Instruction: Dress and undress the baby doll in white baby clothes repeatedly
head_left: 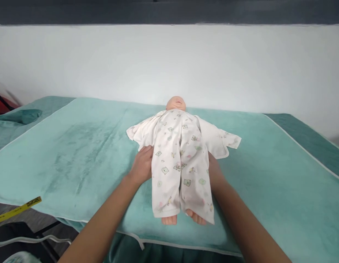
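Note:
A baby doll (176, 103) lies on its back, feet toward me, dressed in a white printed shirt (213, 136) with its sleeves spread out. White printed pants (169, 164) cover its legs and reach up over its chest; the toes (169, 220) stick out at the cuffs. At the left edge of the pants, my left hand (143, 164) is closed with curled fingers on the fabric. My right hand (215, 173) is against the opposite edge, just below the shirt hem. Its fingers are hidden behind the pants and shirt.
A teal sheet (84, 146) with white edging covers the surface under the doll. Behind it rises a white wall (169, 62). A yellow strap (18, 210) and a pale cord (29, 239) are at the lower left, beside a dark object.

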Available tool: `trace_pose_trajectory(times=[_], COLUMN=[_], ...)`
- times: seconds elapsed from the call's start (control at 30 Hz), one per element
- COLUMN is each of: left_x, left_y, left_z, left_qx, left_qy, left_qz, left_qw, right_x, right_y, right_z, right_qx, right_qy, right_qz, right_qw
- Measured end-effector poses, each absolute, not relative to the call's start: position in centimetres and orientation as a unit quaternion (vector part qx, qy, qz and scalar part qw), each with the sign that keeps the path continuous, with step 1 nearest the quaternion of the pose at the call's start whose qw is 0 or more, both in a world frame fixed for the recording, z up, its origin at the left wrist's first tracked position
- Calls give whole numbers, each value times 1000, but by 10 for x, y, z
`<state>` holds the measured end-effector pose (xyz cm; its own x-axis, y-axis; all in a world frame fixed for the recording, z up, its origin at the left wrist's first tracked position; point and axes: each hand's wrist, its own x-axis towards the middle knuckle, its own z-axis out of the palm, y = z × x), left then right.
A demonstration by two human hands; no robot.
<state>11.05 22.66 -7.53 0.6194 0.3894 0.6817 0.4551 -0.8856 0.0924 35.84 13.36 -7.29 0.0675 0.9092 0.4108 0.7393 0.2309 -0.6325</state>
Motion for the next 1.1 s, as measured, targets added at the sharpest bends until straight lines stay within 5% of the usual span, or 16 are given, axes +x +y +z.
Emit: trace_pose_trajectory(times=[0.2, 0.3, 0.53, 0.67, 0.83, 1.1], left_x=[94, 91, 77, 66, 72, 70], left_y=[217, 213, 228, 261, 278, 270], left_z=[-79, -79, -70, -71, -74, -75], left_qx=[-920, -920, -779, -681, -705, -677], left_qy=[-232, -226, -431, -603, -640, -619], left_qz=[-314, -317, -406, -377, -286, -369], left_qw=[6, -53, -206, -175, -102, -148], right_x=[369, 371, 424, 455, 459, 407], right_y=[94, 84, 92, 109, 130, 159], right_z=[-72, -71, -73, -70, -54, 24], right_qx=[-542, -543, -770, -826, -854, -623], right_qy=[-779, -771, -533, -486, -446, -410], right_qz=[-52, -13, 23, -11, 89, 374], right_qw=[311, 333, 350, 286, 252, 550])
